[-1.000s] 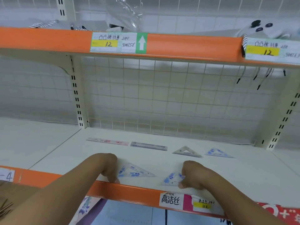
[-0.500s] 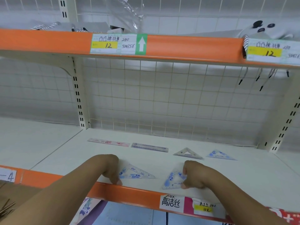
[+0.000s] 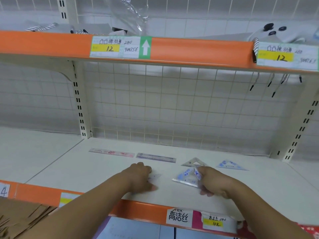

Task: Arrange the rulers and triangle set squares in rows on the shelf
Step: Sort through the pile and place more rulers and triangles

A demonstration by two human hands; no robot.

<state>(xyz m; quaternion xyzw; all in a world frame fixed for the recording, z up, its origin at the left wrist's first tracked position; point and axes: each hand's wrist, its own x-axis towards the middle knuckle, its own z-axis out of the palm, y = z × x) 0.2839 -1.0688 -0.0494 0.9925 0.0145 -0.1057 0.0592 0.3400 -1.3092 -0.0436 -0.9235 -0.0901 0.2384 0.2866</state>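
Filling the front row: right grip [image 3: 209, 182] pinches a blue set square [image 3: 186, 177], tilted up off the shelf [image 3: 86, 169]; left grip [image 3: 139, 176] curls over a second set square [image 3: 154, 177], mostly hidden. Behind lie a pink ruler [image 3: 111, 152], purple ruler [image 3: 155, 157], clear set square [image 3: 194, 163] and far set square [image 3: 231, 165]. Next, probably: lay both flat, aligned.

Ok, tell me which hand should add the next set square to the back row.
Right. The right hand grips a blue set square, tilted up off the shelf, just before the grey set square. The left hand holds the other set square low.
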